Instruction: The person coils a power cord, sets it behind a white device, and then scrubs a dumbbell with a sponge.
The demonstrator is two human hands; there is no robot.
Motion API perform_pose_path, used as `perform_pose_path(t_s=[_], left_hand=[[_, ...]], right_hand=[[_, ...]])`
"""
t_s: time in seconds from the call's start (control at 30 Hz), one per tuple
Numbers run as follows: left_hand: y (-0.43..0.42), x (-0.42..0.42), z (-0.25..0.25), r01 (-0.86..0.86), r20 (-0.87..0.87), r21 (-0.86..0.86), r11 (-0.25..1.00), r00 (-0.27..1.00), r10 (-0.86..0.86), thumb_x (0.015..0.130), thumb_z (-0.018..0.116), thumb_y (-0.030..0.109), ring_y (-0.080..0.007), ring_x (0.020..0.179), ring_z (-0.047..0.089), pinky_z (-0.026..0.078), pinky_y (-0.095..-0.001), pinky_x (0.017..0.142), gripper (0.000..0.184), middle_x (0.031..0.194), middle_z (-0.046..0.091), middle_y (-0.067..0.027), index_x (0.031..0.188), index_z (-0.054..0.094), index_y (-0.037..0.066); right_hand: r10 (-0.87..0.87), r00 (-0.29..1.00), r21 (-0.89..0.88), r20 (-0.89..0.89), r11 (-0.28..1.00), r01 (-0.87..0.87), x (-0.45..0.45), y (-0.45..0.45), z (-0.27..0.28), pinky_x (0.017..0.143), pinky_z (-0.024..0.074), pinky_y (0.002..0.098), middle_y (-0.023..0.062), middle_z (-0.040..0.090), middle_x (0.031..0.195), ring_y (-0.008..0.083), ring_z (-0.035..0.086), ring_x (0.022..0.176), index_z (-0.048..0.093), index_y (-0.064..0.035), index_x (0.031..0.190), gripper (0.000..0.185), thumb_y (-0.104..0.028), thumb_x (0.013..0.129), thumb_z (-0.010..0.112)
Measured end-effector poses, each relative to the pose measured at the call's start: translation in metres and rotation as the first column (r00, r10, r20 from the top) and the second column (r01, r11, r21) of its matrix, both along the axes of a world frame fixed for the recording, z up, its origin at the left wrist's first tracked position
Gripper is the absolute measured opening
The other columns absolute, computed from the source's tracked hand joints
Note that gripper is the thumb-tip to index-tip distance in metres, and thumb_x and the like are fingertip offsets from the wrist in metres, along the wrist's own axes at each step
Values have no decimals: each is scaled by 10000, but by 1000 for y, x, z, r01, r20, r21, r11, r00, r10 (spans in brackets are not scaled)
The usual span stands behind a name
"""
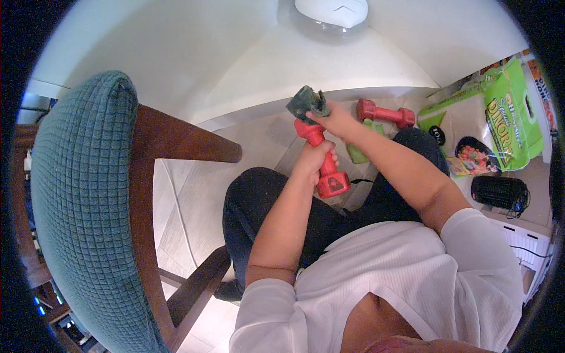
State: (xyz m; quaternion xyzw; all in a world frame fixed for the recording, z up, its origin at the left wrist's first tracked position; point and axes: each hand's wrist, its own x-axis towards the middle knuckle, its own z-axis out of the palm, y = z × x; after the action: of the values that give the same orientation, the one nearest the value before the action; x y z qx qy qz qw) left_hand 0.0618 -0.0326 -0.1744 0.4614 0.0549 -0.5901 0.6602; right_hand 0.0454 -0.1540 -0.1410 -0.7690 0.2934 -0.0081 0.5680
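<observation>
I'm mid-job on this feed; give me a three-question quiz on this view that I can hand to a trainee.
1. Which hand grips the red dumbbell by its handle?
2. True or false: a second dumbbell lies on the floor.
3. Fill in the blank: the fingers of the right hand hold a dark green ____.

Key
1. The left hand.
2. True.
3. Cloth.

One head-worn view, facing forward and down
I look over the white shirt [382, 259], close at the bottom edge, toward the floor [203, 194] farther off, through a wide, round field
</observation>
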Motion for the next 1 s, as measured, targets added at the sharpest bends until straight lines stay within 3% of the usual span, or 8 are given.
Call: perform_pose_path(t_s=[0.13, 0.33, 0.47, 0.57, 0.67, 0.8, 0.93, 1.0], left_hand=[[-1, -1, -1, -6, -9, -10, 1000, 1000, 6, 707, 504, 30, -160, 496, 491, 448, -307, 445, 107, 610, 474, -57, 795, 446, 45], [-4, 0, -3, 20, 16, 23, 1000, 1000, -20, 703, 506, 21, -158, 490, 492, 444, -307, 436, 131, 604, 474, -56, 811, 438, 50], [-5, 1, -6, 16, 35, 11, 1000, 999, -16, 698, 518, 18, -156, 480, 497, 447, -304, 429, 155, 599, 480, -54, 818, 428, 57], [-5, 2, -4, 19, 87, 30, 999, 996, -21, 698, 533, 25, -153, 476, 498, 451, -303, 426, 162, 597, 483, -51, 812, 425, 62], [-3, 2, -1, 8, 111, 27, 1000, 994, -11, 721, 542, 68, -175, 475, 504, 464, -313, 441, 123, 584, 497, -47, 810, 459, 54], [-4, 2, -3, 3, 66, 30, 1000, 998, -5, 729, 538, 64, -173, 471, 497, 462, -312, 442, 120, 585, 489, -48, 817, 457, 54], [-3, 2, 2, 23, 59, 17, 1000, 998, -24, 747, 532, 75, -170, 481, 496, 464, -312, 454, 114, 597, 485, -48, 826, 452, 55], [-2, 3, 8, 22, 52, 18, 1000, 998, -23, 735, 535, 65, -164, 483, 498, 462, -309, 451, 126, 601, 484, -48, 823, 445, 54]], right_hand=[[-23, 999, -219, 30, 975, 29, 3, 4, -5, 733, 444, 318, 131, 604, 861, 208, 575, 805, 481, -25, 1084, 439, -287, 758, 611], [-116, 988, -186, 99, 973, 133, 13, -3, -29, 736, 440, 323, 96, 592, 930, 221, 558, 843, 480, -43, 1095, 434, -292, 763, 606], [-380, 923, 231, 61, 905, 357, 11, -12, -10, 658, 450, 306, 28, 580, 896, 166, 544, 785, 508, -87, 1048, 362, -284, 763, 615], [-560, 828, 517, -6, 707, 482, 2, -38, 5, 578, 439, 283, -3, 570, 861, 107, 524, 737, 537, -115, 947, 244, -220, 751, 637], [-411, 905, 726, 115, 656, 205, -16, -42, 30, 574, 438, 287, -6, 570, 894, 112, 524, 771, 542, -121, 941, 227, -168, 744, 642], [-151, 981, 619, 121, 784, 44, -29, -30, 35, 599, 409, 283, 2, 572, 917, 129, 526, 794, 536, -113, 1001, 290, -116, 732, 646], [40, 996, 23, 81, 999, -42, -22, -26, -4, 787, 423, 307, 70, 590, 952, 184, 544, 895, 552, -49, 1007, 395, -211, 676, 695], [60, 981, 145, 185, 986, -88, -20, -25, -14, 861, 376, 308, 103, 576, 1013, 211, 529, 943, 539, -26, 1044, 463, -314, 702, 660]])
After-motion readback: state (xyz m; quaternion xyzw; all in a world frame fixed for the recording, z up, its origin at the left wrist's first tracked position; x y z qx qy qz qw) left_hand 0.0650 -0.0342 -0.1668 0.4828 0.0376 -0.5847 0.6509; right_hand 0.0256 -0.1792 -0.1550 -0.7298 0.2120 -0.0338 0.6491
